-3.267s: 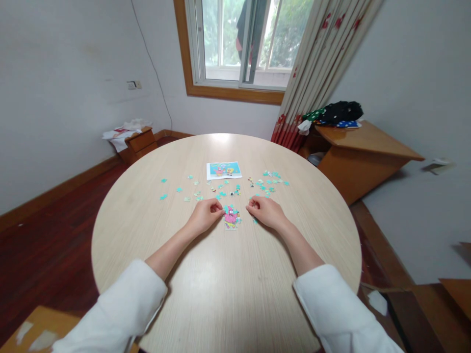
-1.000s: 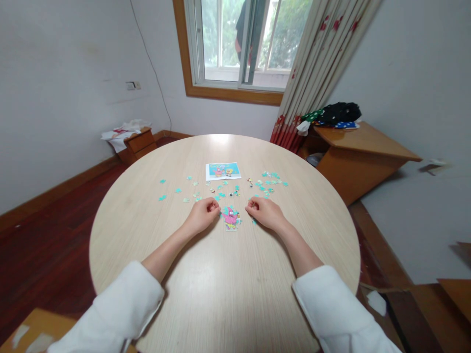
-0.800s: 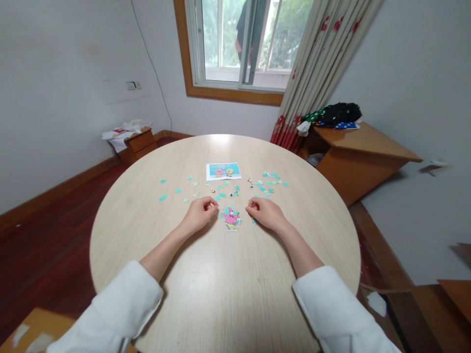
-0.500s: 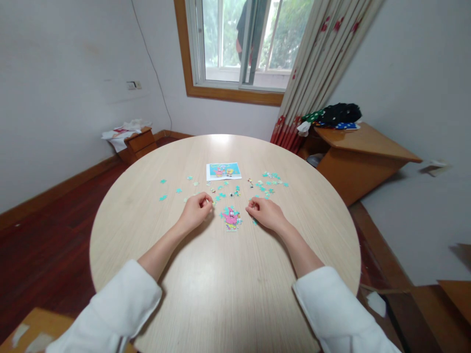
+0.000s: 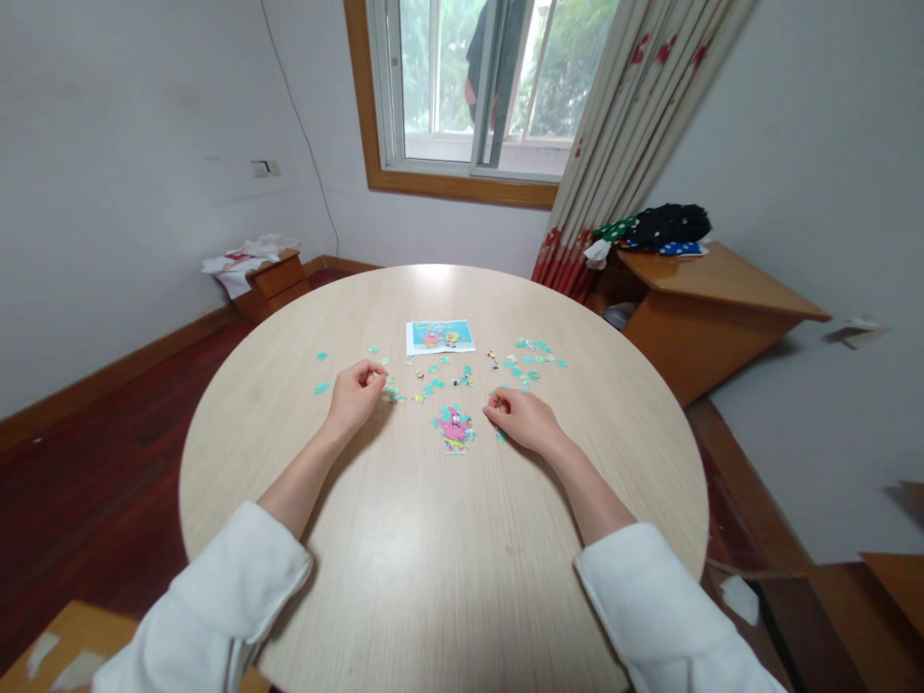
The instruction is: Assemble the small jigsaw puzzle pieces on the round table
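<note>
A partly joined jigsaw puzzle (image 5: 454,429) with a pink starfish figure lies on the table between my hands. My left hand (image 5: 355,397) is up and to its left, fingertips pinched together over loose teal puzzle pieces (image 5: 392,393); what is in the pinch, if anything, is too small to make out. To the right of the joined part rests my right hand (image 5: 526,421), fingers curled and thumb against them, their contents hidden. Beyond the hands lies a picture sheet (image 5: 440,337) showing the pink starfish and a yellow figure on blue.
More loose pieces (image 5: 532,359) are scattered at the right, and a few (image 5: 321,389) lie at the left of the round table (image 5: 448,577). A wooden desk (image 5: 722,289) with cloths on it stands at the far right, beside a curtain (image 5: 621,125) and window.
My left hand has moved left and slightly away from me, from beside the joined puzzle, uncovering pieces there. My right hand has stayed in place.
</note>
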`<state>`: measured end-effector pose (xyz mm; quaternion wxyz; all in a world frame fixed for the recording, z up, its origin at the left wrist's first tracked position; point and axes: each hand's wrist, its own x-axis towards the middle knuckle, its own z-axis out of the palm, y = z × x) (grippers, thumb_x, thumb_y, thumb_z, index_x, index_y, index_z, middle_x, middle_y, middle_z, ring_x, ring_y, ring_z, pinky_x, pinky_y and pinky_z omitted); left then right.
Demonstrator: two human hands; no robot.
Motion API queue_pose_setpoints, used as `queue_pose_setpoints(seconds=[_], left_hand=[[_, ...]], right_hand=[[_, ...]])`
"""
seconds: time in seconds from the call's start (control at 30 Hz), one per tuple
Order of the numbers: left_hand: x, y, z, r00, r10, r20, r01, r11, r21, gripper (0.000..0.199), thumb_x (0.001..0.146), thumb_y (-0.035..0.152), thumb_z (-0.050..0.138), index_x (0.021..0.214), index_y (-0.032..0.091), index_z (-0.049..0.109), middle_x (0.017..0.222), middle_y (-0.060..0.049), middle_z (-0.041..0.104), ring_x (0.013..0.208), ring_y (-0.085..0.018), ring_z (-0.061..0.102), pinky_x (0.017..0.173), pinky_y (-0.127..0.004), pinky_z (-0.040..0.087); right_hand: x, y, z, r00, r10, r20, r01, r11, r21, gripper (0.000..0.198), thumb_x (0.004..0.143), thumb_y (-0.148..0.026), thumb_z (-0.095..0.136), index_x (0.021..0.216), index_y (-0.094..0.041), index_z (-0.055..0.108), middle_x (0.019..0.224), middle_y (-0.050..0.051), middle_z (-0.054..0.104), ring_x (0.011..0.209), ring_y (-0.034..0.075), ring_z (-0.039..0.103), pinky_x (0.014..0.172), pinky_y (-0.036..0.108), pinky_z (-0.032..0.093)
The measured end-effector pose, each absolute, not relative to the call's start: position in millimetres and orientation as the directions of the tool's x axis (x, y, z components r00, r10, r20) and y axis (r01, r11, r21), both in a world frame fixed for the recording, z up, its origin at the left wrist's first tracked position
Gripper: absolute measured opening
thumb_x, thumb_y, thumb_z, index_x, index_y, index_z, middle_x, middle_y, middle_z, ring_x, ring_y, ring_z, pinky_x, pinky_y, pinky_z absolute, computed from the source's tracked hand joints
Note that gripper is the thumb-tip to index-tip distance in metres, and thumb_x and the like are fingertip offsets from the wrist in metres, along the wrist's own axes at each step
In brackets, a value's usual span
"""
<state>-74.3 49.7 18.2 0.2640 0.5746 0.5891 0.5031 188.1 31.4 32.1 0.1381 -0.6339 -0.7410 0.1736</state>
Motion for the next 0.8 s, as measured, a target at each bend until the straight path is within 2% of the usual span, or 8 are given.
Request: queue_pose_setpoints(seconds=[0.17, 0.8], left_hand=[[-80, 53, 20, -0.272, 0.929, 0.25, 0.391, -0.131, 0.911, 0.011, 0.062, 0.025, 0.049, 0.063, 0.017, 0.057, 0.046, 0.007, 0.039, 0.047, -0.009, 0.034, 0.048, -0.022, 0.026], [-88, 57, 15, -0.299, 0.917, 0.264, 0.381, -0.139, 0.914, 0.012, 0.061, 0.026, 0.05, 0.064, 0.017, 0.059, 0.046, 0.006, 0.041, 0.046, -0.009, 0.034, 0.047, -0.022, 0.025]], right_hand=[[188, 32, 31, -0.156, 0.988, -0.013, 0.891, 0.135, -0.434, 0.014, 0.08, -0.029, 0.051, 0.074, -0.02, 0.06, 0.071, 0.0, 0.064, 0.063, 0.012, 0.052, 0.053, 0.023, 0.024], [190, 33, 29, -0.161, 0.987, -0.016, 0.882, 0.136, -0.451, 0.013, 0.079, -0.028, 0.052, 0.075, -0.019, 0.06, 0.07, 0.0, 0.063, 0.063, 0.012, 0.052, 0.054, 0.022, 0.025]])
